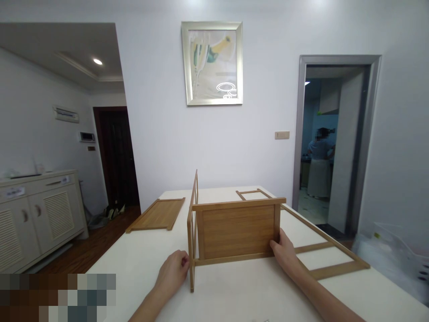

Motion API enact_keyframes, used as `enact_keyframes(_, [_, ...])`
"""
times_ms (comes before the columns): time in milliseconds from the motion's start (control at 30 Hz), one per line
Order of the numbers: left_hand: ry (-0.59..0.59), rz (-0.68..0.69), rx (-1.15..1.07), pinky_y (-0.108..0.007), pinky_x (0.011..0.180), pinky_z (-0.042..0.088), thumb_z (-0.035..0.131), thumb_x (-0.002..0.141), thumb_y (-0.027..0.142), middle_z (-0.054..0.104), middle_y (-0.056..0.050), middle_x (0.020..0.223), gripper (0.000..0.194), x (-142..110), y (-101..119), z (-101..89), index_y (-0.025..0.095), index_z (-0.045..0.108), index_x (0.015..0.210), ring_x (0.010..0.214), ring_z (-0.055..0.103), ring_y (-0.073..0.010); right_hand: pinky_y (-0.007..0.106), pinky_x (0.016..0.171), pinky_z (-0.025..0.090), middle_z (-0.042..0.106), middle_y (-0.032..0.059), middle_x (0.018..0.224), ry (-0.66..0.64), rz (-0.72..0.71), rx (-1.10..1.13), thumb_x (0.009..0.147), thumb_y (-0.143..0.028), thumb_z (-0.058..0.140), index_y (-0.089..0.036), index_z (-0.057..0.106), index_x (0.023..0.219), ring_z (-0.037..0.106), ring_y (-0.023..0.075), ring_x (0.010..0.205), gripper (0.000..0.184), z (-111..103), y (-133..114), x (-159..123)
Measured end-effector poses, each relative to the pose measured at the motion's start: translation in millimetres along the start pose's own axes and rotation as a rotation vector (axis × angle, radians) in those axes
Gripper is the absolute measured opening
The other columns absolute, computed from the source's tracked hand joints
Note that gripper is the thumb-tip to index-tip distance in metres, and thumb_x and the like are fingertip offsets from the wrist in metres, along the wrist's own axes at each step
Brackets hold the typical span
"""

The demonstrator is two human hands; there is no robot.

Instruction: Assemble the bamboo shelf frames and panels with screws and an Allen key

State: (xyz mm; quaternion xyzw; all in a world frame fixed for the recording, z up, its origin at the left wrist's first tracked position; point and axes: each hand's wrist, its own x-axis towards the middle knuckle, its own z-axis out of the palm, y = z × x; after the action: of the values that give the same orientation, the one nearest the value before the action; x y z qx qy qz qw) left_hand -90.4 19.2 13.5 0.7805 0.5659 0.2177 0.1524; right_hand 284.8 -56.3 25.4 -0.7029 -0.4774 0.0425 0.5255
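The panel (237,230) stood on a long edge on the table (234,290), between the hands, its long axis running left to right across the person's front. Its left end met the frame (190,250), which stood upright and was seen nearly edge-on, running away from the person, so the two made a corner. The right hand (286,252) had hold of the panel's right end, low down, thumb on the near face; its other fingers were mostly hidden behind. The left hand (172,270) was on the outer side of the frame, near its low, near end, with the fingers curled in; whether they touched the frame or pinched something small could not be told. That corner lay just beside the left hand, clearly the nearer of the two, while the right hand was the panel's whole length away from it. The flat panel (157,214) lay farther out to the left, and the flat frame (335,270) lay to the right, beyond the right forearm.
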Motion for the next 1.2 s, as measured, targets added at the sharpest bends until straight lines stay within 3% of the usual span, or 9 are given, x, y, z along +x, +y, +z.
enact_keyframes(233, [-0.010,0.029,-0.033,-0.023,0.065,0.035,0.047,0.085,0.017,0.068,-0.003,0.080,0.017,-2.8,1.9,-4.8,0.019,0.062,0.076,0.078,0.061,-0.0162,0.032,0.074,0.045,0.067,0.0040,0.093,0.009,0.015,-0.020,0.062,-0.021,0.043,-0.021,0.055,0.100,0.060,0.0242,0.090,0.040,-0.1,1.0,1.1])
enact_keyframes(467, [-0.013,-0.030,0.022,-0.024,0.064,0.034,0.048,0.086,0.025,0.068,-0.005,0.084,0.019,-0.6,0.0,-0.3,0.018,0.062,0.076,0.079,0.061,-0.0180,0.032,0.074,0.046,0.067,0.0034,0.094,0.015,0.015,-0.023,0.061,-0.021,0.043,-0.021,0.056,0.101,0.060,0.0242,0.090,0.042,-0.8,0.9,0.9])
enact_keyframes(900, [0.032,0.004,-0.192,-0.022,0.064,0.039,0.052,0.071,0.004,0.068,0.000,0.073,0.017,9.7,-6.3,12.0,0.018,0.062,0.068,0.072,0.061,-0.0147,0.033,0.078,0.046,0.067,0.0043,0.096,0.012,0.002,-0.020,0.062,-0.021,0.043,-0.020,0.056,0.107,0.060,0.0251,0.093,0.048,1.2,4.6,2.1])
enact_keyframes(1067, [0.085,0.015,-0.167,-0.024,0.072,0.041,0.046,0.080,0.010,0.067,-0.002,0.081,0.019,9.5,-9.0,5.2,0.017,0.063,0.078,0.079,0.060,-0.0163,0.033,0.078,0.046,0.067,0.0046,0.095,0.008,0.007,-0.020,0.062,-0.022,0.043,-0.019,0.057,0.107,0.060,0.0253,0.093,0.047,1.3,5.9,2.4])
enact_keyframes(1200, [0.076,0.071,-0.038,-0.026,0.076,0.039,0.047,0.084,0.017,0.065,-0.005,0.084,0.020,7.2,-10.0,4.6,0.017,0.064,0.074,0.087,0.059,-0.0190,0.035,0.078,0.045,0.067,0.0063,0.094,0.008,0.010,-0.019,0.061,-0.022,0.043,-0.017,0.057,0.107,0.060,0.0267,0.092,0.048,0.9,5.1,2.7])
